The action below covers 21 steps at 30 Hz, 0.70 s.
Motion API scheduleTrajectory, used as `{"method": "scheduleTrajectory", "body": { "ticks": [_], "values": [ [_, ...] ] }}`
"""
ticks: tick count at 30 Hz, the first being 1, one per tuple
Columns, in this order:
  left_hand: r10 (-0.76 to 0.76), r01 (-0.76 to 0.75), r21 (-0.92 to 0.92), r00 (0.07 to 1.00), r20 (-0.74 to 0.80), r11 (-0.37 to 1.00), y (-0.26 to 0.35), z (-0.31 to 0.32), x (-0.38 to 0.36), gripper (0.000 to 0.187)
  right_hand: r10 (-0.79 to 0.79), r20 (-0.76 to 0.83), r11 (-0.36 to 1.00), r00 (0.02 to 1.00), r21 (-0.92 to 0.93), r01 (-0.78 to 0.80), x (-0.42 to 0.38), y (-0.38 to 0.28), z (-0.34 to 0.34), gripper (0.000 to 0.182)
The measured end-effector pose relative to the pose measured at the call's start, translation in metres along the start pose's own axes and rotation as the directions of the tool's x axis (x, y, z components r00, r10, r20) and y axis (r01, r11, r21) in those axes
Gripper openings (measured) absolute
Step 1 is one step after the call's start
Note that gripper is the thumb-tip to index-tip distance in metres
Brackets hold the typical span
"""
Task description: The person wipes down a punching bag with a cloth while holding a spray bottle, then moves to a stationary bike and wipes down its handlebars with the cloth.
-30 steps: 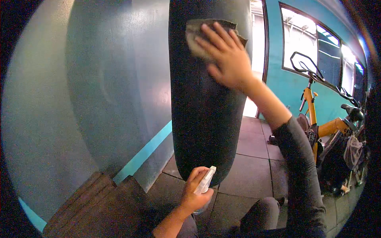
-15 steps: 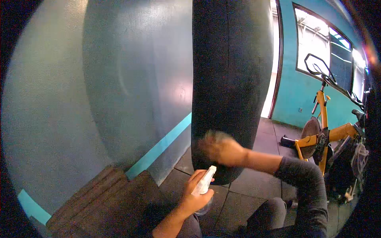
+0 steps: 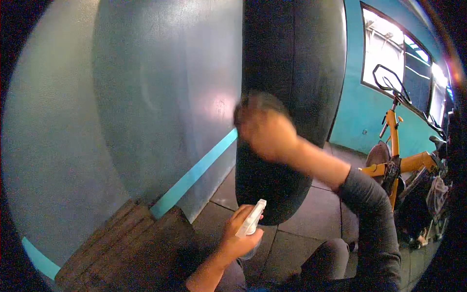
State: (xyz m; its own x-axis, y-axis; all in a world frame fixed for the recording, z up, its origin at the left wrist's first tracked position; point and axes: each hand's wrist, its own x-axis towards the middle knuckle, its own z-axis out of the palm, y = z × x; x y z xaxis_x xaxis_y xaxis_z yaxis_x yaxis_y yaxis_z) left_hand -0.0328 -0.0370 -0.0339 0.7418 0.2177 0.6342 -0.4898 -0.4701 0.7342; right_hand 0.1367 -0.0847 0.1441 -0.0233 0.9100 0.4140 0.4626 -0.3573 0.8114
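Observation:
A black punching bag [image 3: 316,97] hangs in front of me and leans a little. My left hand [image 3: 237,236] is wrapped around a spray bottle [image 3: 251,221], its white trigger head tilted up near the bag's lower end. Higher up, my right hand [image 3: 275,136] overlaps the bag's left side, smeared by motion. Against the bag's surface it presses a dark cloth [image 3: 262,101], bunched beyond the fingers.
At left stands a grey wall [image 3: 160,97] with a turquoise stripe [image 3: 194,175]. Dark brown ribbed blocks [image 3: 116,243] lie along its foot. An orange exercise bike [image 3: 395,141] stands at right, under a window [image 3: 384,53]. Dark tiles [image 3: 316,214] cover the floor.
My right hand has swept up along the bag with the dark cloth. The bag has swung slightly to the right. My left hand stays nearly in place with the spray bottle.

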Motion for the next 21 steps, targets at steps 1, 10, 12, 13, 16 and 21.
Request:
{"method": "scheduleTrajectory", "body": {
  "ticks": [1,10,12,13,16,21],
  "values": [
    [-0.002,0.002,0.001,1.000,-0.001,1.000,0.003,-0.002,0.000,0.054,-0.045,0.021,0.999,0.999,0.003,0.045,-0.018,-0.034,0.024,0.045],
    [0.043,-0.043,-0.009,0.998,-0.034,0.999,0.000,-0.007,0.000,0.049,-0.243,-0.203,0.951,0.949,0.140,0.274,-0.072,-0.080,0.067,0.036],
    [0.083,-0.083,0.088,0.997,0.003,0.993,0.002,-0.007,0.002,0.052,0.023,-0.119,0.993,0.993,-0.114,-0.036,-0.036,-0.020,0.017,0.041],
    [0.082,-0.083,0.084,0.997,0.010,0.993,0.001,-0.005,0.003,0.052,0.095,-0.182,0.961,0.979,-0.240,-0.137,-0.019,0.018,-0.013,0.040],
    [0.042,-0.042,0.004,0.999,0.020,0.999,-0.005,0.001,0.000,0.054,0.273,-0.470,0.937,0.839,-0.069,-0.344,-0.008,0.117,-0.048,0.054],
    [0.045,-0.045,0.001,0.999,0.009,0.999,0.000,-0.001,0.002,0.055,0.212,-0.530,0.975,0.821,0.052,-0.218,-0.030,0.117,-0.050,0.056]
  ]
}}
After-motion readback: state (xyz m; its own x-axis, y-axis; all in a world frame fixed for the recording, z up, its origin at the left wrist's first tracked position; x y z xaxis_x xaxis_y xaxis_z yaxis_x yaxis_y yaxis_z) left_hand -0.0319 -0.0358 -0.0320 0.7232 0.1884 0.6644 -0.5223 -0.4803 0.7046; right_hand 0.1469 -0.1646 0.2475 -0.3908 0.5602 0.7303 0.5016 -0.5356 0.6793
